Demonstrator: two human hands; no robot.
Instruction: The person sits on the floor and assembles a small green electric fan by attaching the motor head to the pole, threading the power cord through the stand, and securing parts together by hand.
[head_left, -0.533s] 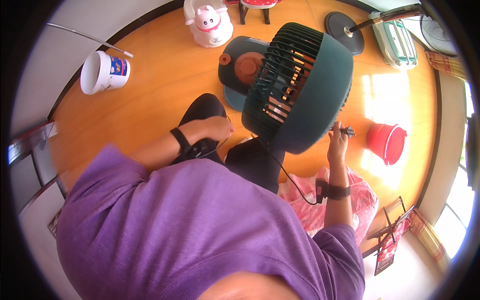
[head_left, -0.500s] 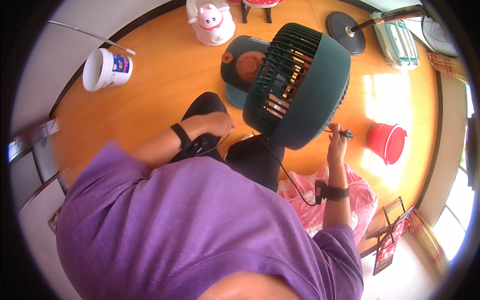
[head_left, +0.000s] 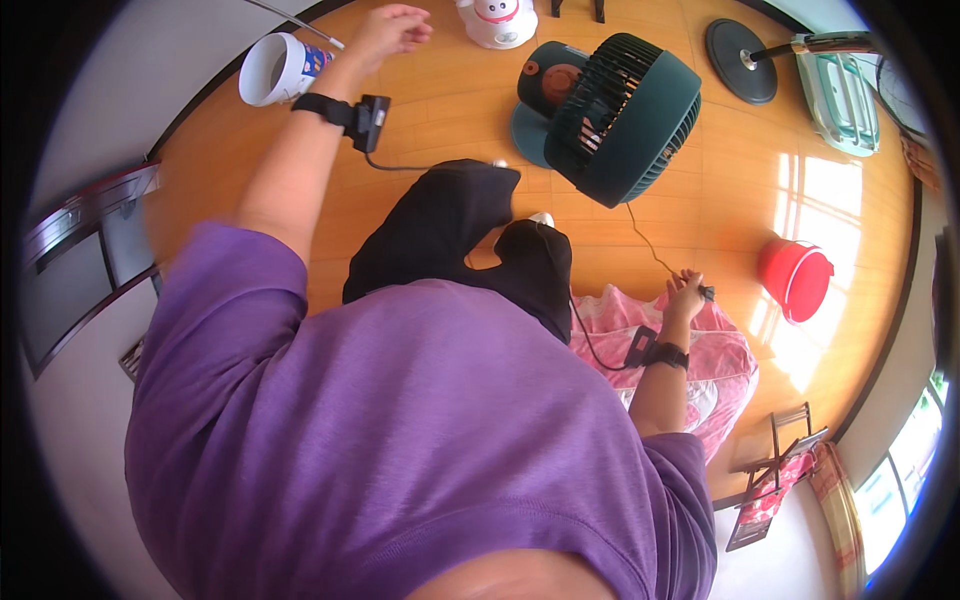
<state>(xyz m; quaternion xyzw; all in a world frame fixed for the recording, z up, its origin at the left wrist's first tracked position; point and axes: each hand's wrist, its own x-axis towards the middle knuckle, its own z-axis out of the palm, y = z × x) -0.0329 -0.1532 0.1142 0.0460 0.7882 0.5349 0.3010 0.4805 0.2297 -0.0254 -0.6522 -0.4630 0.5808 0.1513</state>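
A dark green electric fan (head_left: pixel 648 135) stands in front of me, with its slatted head tilted and its base with an orange-brown dial (head_left: pixel 562 82) to the left of it. A thin power cord (head_left: pixel 640 233) runs from the fan down to my right hand (head_left: pixel 683 297). That hand is closed around the cord's end, and a dark plug (head_left: pixel 708 293) sticks out past the fingers. My left hand (head_left: pixel 395 32) is raised far out to the left, apart from the fan, fingers stretched out and holding nothing. Both wrists wear black straps with small boxes and cables.
A white bucket (head_left: pixel 262 72) stands at the far left, near a metal rod. White animal-shaped seat (head_left: pixel 497 22) and black round stand base (head_left: pixel 735 62) lie beyond the fan. On the right are a red bucket (head_left: pixel 795 280), a folded green tub (head_left: pixel 840 100) and pink cloth (head_left: pixel 720 350).
My left hand has swung up and outward to the left. The fan appears farther away and smaller in view. My right hand still grips the plug, and its cord now stretches to the fan.
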